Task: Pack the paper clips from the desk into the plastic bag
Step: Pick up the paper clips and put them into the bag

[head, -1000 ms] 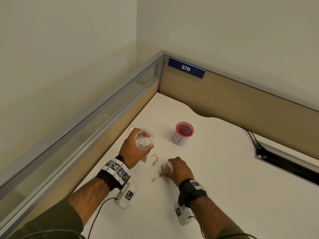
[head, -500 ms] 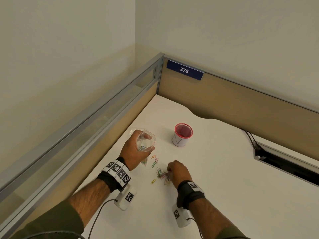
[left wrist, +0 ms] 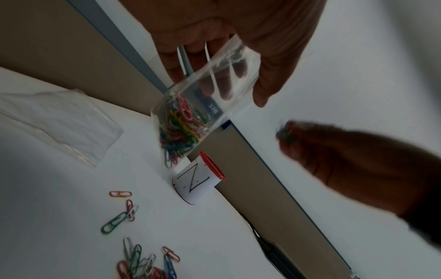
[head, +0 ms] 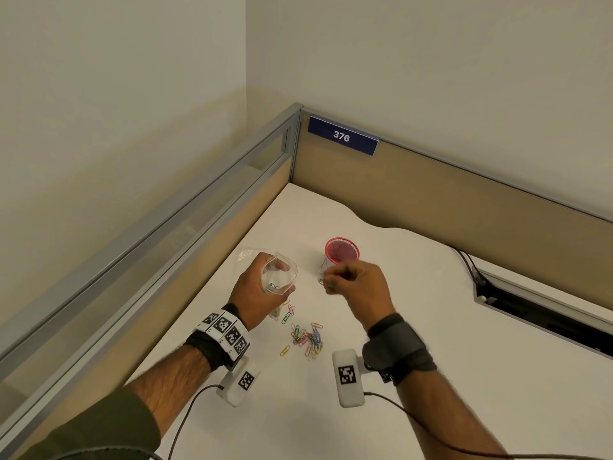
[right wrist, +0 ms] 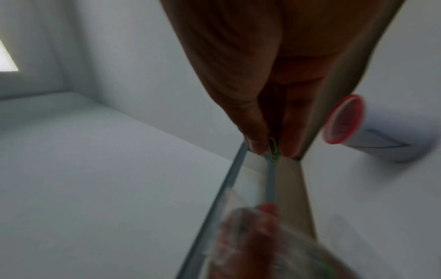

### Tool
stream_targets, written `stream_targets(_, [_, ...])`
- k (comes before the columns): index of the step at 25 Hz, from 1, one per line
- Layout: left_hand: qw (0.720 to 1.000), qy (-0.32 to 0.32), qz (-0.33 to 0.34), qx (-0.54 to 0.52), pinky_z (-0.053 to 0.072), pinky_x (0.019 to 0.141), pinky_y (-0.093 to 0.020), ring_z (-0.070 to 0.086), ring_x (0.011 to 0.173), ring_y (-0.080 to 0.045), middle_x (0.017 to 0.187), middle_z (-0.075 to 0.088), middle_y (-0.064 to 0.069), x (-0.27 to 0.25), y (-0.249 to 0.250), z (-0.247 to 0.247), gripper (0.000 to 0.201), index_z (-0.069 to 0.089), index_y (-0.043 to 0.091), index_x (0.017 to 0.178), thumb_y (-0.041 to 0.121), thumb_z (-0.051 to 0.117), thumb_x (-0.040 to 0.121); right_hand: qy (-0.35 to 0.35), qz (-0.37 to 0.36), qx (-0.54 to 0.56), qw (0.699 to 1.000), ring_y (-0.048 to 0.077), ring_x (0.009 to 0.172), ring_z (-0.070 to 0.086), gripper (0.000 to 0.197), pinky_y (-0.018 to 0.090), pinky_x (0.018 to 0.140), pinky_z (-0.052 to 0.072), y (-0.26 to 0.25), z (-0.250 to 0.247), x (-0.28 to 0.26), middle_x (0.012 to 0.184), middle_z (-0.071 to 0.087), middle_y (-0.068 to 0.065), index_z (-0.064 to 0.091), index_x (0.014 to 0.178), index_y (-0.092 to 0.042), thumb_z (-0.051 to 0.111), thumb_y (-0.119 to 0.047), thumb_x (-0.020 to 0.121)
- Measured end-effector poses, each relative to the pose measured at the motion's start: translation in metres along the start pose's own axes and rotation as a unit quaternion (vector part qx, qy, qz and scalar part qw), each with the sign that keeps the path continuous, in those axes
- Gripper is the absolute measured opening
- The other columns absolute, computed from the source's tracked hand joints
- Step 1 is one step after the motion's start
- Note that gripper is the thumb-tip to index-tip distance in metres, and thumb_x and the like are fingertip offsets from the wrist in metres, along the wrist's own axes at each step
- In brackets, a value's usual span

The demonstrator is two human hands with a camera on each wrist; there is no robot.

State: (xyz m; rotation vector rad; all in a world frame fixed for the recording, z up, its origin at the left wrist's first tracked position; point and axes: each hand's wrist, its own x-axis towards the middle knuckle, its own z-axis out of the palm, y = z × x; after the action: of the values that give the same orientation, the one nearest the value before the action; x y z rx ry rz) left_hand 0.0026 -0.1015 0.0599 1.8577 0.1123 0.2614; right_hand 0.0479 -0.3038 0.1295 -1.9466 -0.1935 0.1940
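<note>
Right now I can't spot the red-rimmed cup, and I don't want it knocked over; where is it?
In the head view the cup stands on the desk just beyond the right hand, right of the plastic bag.

You can read "376" in white on the blue plate [head: 342, 135], fixed at the top of the partition [head: 431, 200] by the surface's far left corner. The cup [left wrist: 199, 184] near the middle of the surface carries a paper label with a hand-drawn "N".
</note>
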Motion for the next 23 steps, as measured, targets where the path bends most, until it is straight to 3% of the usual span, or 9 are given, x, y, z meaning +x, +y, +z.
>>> stream_targets(4, [1.000,-0.014,0.008,0.020,0.047,0.086,-0.014,0.061,0.112,-0.011,0.109,0.064,0.007,-0.001,-0.001,0.004,0.040,0.054,0.022,0.107,0.017,0.082,0.078,-0.071,-0.086,-0.028,0.993,0.015,0.070,0.069,0.006,0.027,0.072,0.061,-0.049,0.011,-0.001,0.080,0.072,0.003,0.074,0.090,-0.008,0.071,-0.010,0.084])
stream_targets(9, [0.999,-0.022,-0.016,0.033,0.057,0.077,-0.033,0.068,0.092,-0.022,0.098,0.067,-0.005,0.000,0.010,0.011,0.043,0.052,0.017,0.110,0.015,0.081,0.079,-0.104,-0.145,-0.210,0.961,0.015,0.083,0.066,0.008,0.036,0.080,0.059,-0.058,0.040,0.003,0.092,0.072,0.001,0.073,0.093,-0.013,0.067,-0.014,0.086])
stream_targets(11, [0.999,-0.022,-0.020,0.032,0.057,0.078,-0.033,0.069,0.093,-0.024,0.097,0.067,-0.005,0.001,0.011,0.012,0.044,0.052,0.018,0.110,0.013,0.082,0.077,-0.114,-0.150,-0.276,0.942,0.016,0.087,0.064,0.012,0.037,0.082,0.057,-0.058,0.046,0.001,0.097,0.071,0.001,0.072,0.097,-0.015,0.064,-0.016,0.088])
stream_targets(15, [1.000,-0.025,0.004,0.010,0.053,0.092,-0.033,0.063,0.109,-0.016,0.108,0.066,0.007,-0.002,0.002,0.005,0.041,0.054,0.026,0.107,0.024,0.080,0.075,-0.036,-0.190,-0.238,0.952,0.014,0.083,0.062,0.013,0.028,0.078,0.054,-0.055,0.036,-0.001,0.091,0.069,-0.001,0.071,0.096,-0.015,0.059,-0.014,0.091])
stream_targets(18, [1.000,-0.014,0.009,0.000,0.049,0.092,-0.020,0.064,0.106,-0.009,0.112,0.067,0.006,-0.004,-0.001,-0.002,0.039,0.056,0.023,0.105,0.021,0.083,0.076,-0.004,-0.137,-0.229,0.964,0.013,0.086,0.064,0.015,0.025,0.082,0.052,-0.020,0.021,0.012,0.095,0.070,-0.002,0.071,0.098,-0.014,0.059,-0.011,0.090])
stream_targets(20, [1.000,-0.011,0.006,-0.003,0.048,0.089,-0.012,0.065,0.105,-0.009,0.113,0.067,0.003,-0.005,-0.002,-0.008,0.038,0.057,0.022,0.105,0.018,0.082,0.078,-0.045,-0.053,-0.315,0.946,0.018,0.095,0.064,0.017,0.030,0.089,0.051,0.027,0.016,0.019,0.105,0.070,0.002,0.070,0.103,-0.014,0.059,-0.013,0.090])
stream_targets(23, [1.000,0.002,0.018,-0.007,0.049,0.103,-0.031,0.062,0.116,-0.017,0.111,0.066,0.005,-0.005,-0.008,-0.017,0.038,0.056,0.026,0.103,0.031,0.081,0.073,-0.127,0.070,-0.407,0.902,0.024,0.114,0.056,0.028,0.030,0.097,0.043,0.093,0.020,0.010,0.122,0.059,0.007,0.062,0.118,-0.016,0.058,-0.017,0.091])
